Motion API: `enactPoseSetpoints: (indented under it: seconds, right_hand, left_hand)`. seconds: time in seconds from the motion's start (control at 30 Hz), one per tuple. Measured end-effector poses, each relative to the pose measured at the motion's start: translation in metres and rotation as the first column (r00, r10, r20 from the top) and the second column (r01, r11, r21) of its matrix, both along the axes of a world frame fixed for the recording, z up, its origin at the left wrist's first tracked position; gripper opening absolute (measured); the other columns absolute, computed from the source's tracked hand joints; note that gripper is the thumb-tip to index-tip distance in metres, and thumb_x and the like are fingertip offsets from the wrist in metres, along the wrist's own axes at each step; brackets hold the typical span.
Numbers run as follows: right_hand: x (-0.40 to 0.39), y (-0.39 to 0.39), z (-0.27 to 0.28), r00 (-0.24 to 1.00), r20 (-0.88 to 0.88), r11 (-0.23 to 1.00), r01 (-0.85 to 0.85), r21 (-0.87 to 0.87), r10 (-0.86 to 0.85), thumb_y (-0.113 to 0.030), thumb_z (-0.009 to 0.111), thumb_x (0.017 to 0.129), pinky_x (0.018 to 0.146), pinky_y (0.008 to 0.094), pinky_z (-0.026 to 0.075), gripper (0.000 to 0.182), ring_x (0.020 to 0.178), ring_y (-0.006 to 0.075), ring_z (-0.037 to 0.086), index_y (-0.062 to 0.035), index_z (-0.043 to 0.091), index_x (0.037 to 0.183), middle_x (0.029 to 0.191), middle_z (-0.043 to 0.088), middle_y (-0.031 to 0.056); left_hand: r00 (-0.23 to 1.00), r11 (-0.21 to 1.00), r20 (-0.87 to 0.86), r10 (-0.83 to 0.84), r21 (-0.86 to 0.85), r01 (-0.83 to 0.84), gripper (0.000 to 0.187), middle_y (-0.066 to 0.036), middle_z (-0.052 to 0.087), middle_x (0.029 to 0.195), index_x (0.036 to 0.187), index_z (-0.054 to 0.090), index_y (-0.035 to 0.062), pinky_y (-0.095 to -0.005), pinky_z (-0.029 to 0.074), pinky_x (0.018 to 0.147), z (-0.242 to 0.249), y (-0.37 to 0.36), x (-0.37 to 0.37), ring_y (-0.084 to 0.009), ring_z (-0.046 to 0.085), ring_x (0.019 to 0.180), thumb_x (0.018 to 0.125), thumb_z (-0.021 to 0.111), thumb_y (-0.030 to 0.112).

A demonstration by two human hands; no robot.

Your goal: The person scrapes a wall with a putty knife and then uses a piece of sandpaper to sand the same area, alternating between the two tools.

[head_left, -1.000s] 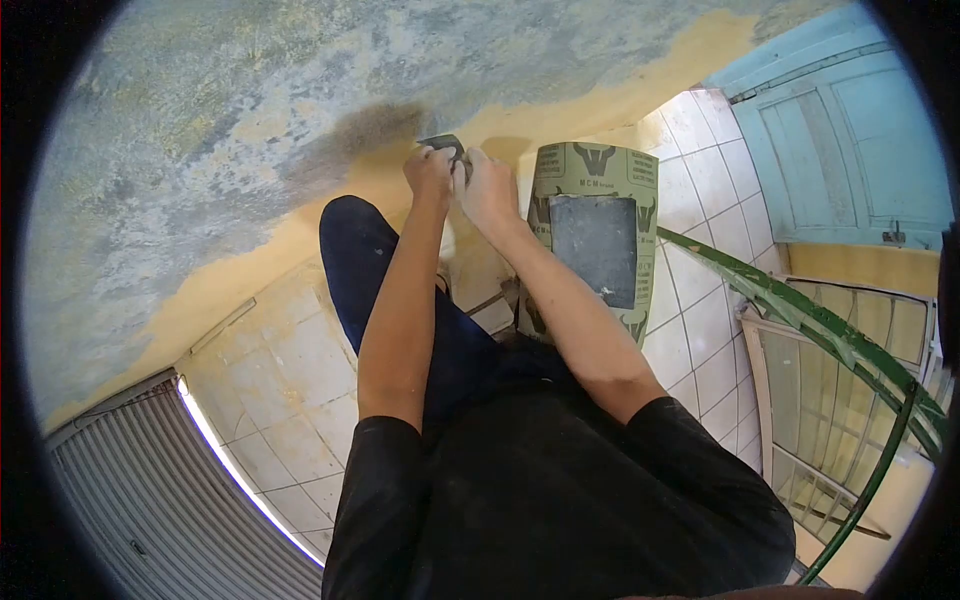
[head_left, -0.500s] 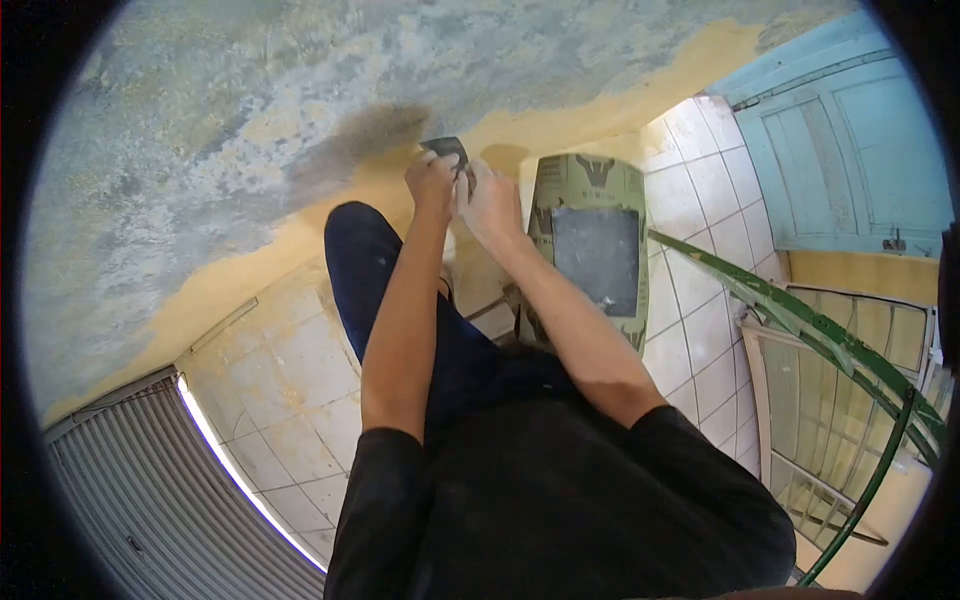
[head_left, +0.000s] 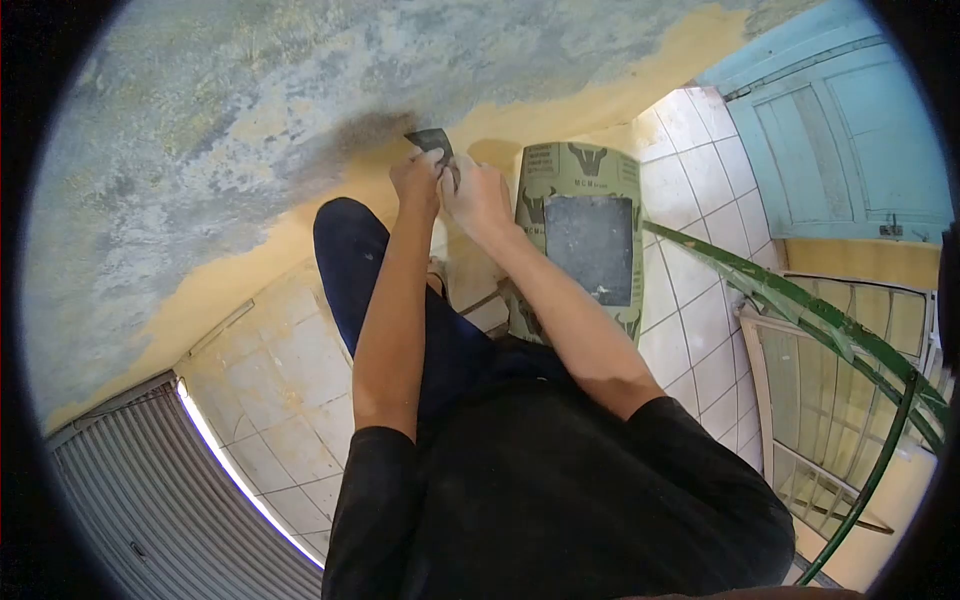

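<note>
A small dark sheet point(head_left: 431, 140) sticks up from between my two hands, close to the lower edge of the grey-patched wall point(head_left: 300, 110). My left hand point(head_left: 415, 180) pinches the sheet's lower part with its fingers. Right beside it, my right hand point(head_left: 477, 200) has its fingers bent around the sheet's lower right end; the fingertips are partly hidden. To the right, a larger dark grey sheet point(head_left: 589, 250) lies flat on a green printed bag point(head_left: 580, 168).
A green metal bar point(head_left: 780, 295) curves across the right side, in front of a metal-framed gate point(head_left: 850, 350). Behind stands a blue door point(head_left: 850, 140). A ribbed shutter point(head_left: 150, 490) is at the lower left, beside the tiled floor point(head_left: 290, 400).
Both hands have shifted slightly left and up in view, along with the small dark sheet. The bag and the sheet on it also appear slightly further left and up.
</note>
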State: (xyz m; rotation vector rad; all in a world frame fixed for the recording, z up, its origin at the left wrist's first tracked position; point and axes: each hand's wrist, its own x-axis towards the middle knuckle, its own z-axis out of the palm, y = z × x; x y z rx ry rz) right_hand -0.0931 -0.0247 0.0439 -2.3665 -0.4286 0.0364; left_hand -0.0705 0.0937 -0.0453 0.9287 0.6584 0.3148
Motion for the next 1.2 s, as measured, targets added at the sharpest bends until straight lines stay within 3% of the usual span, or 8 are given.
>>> enactPoseSetpoints:
  seconds: [0.2, 0.3, 0.4, 0.57, 0.67, 0.9, 1.1, 1.2]
  right_hand:
    - [0.008, -0.001, -0.005, 0.999, -0.041, 1.0, 0.002, -0.002, -0.002, -0.021, 0.061, 0.09, 0.075, 0.051, 0.051, 0.021, 0.081, 0.0449, 0.065, -0.0001, 0.064, 0.092, 0.082, 0.067, 0.026]
    - [0.006, 0.007, -0.01, 0.998, 0.061, 1.0, 0.004, 0.02, -0.006, -0.02, 0.055, 0.092, 0.073, 0.0543, 0.052, 0.022, 0.077, 0.0472, 0.065, -0.0008, 0.063, 0.089, 0.078, 0.065, 0.0283]
    - [0.0, 0.008, -0.013, 1.0, 0.021, 0.999, 0.021, 0.035, -0.021, -0.02, 0.055, 0.092, 0.073, 0.0548, 0.051, 0.021, 0.077, 0.0475, 0.065, -0.001, 0.063, 0.091, 0.079, 0.065, 0.0282]
    - [0.003, 0.008, -0.015, 1.0, 0.023, 1.0, 0.002, -0.012, -0.002, -0.017, 0.062, 0.089, 0.075, 0.0521, 0.051, 0.02, 0.083, 0.046, 0.064, 0.0017, 0.063, 0.093, 0.083, 0.066, 0.0282]
    - [-0.001, 0.008, -0.005, 1.0, -0.012, 1.0, 0.019, -0.001, -0.019, -0.017, 0.062, 0.089, 0.075, 0.0521, 0.051, 0.019, 0.082, 0.046, 0.064, 0.0018, 0.063, 0.092, 0.082, 0.066, 0.0278]
    - [0.002, 0.014, -0.007, 0.996, 0.086, 0.998, -0.023, 0.055, 0.018, -0.016, 0.059, 0.089, 0.07, 0.0554, 0.051, 0.015, 0.075, 0.0482, 0.063, -0.0011, 0.061, 0.09, 0.077, 0.064, 0.0284]
    - [0.005, 0.013, -0.015, 0.999, 0.031, 0.999, -0.02, 0.036, 0.019, -0.018, 0.062, 0.088, 0.075, 0.0518, 0.051, 0.019, 0.08, 0.0464, 0.064, 0.0015, 0.064, 0.091, 0.079, 0.066, 0.0263]
    - [0.006, 0.018, -0.007, 0.996, 0.087, 0.999, 0.003, 0.037, -0.006, -0.019, 0.062, 0.088, 0.074, 0.0521, 0.051, 0.02, 0.079, 0.0465, 0.064, 0.001, 0.063, 0.091, 0.079, 0.066, 0.0259]
  left_hand:
    - [0.999, 0.999, -0.021, 0.038, -0.008, -0.039, 0.01, -0.007, 0.061, 0.076, 0.073, 0.061, -0.0018, -0.0319, 0.049, 0.056, 0.005, -0.006, 0.003, -0.0175, 0.06, 0.064, 0.076, 0.07, -0.003]
    - [0.993, 0.998, -0.119, -0.017, 0.057, 0.024, 0.01, -0.007, 0.06, 0.074, 0.072, 0.061, -0.0012, -0.0313, 0.048, 0.055, 0.018, -0.001, 0.002, -0.0175, 0.06, 0.064, 0.075, 0.07, -0.005]
    - [0.988, 0.992, -0.095, 0.122, -0.018, -0.124, 0.011, -0.006, 0.06, 0.072, 0.072, 0.061, -0.0012, -0.0307, 0.048, 0.055, 0.011, -0.004, 0.0, -0.0173, 0.06, 0.064, 0.074, 0.07, -0.005]
    - [0.999, 0.999, -0.017, -0.033, -0.003, 0.033, 0.013, -0.006, 0.06, 0.072, 0.071, 0.059, 0.0002, -0.0305, 0.048, 0.055, -0.025, 0.011, 0.003, -0.0175, 0.059, 0.063, 0.073, 0.07, -0.007]
    - [0.994, 0.999, -0.093, 0.05, -0.014, -0.051, 0.014, -0.006, 0.06, 0.071, 0.07, 0.059, 0.0008, -0.0307, 0.048, 0.054, 0.01, 0.001, -0.002, -0.0175, 0.058, 0.061, 0.074, 0.071, -0.006]
    - [0.988, 0.998, -0.141, 0.07, 0.004, -0.07, 0.011, -0.009, 0.062, 0.074, 0.073, 0.06, -0.0023, -0.0307, 0.049, 0.054, 0.013, 0.007, -0.001, -0.0184, 0.06, 0.062, 0.076, 0.07, -0.006]
    - [0.988, 0.994, -0.115, 0.103, -0.019, -0.105, 0.01, -0.01, 0.064, 0.076, 0.074, 0.061, -0.0028, -0.032, 0.048, 0.054, 0.013, 0.001, -0.005, -0.0179, 0.059, 0.062, 0.077, 0.071, -0.004]
    - [0.991, 0.998, -0.133, 0.032, 0.058, -0.025, 0.009, -0.008, 0.064, 0.076, 0.075, 0.062, -0.0017, -0.0323, 0.048, 0.055, 0.012, 0.008, 0.001, -0.0172, 0.059, 0.062, 0.076, 0.071, -0.004]
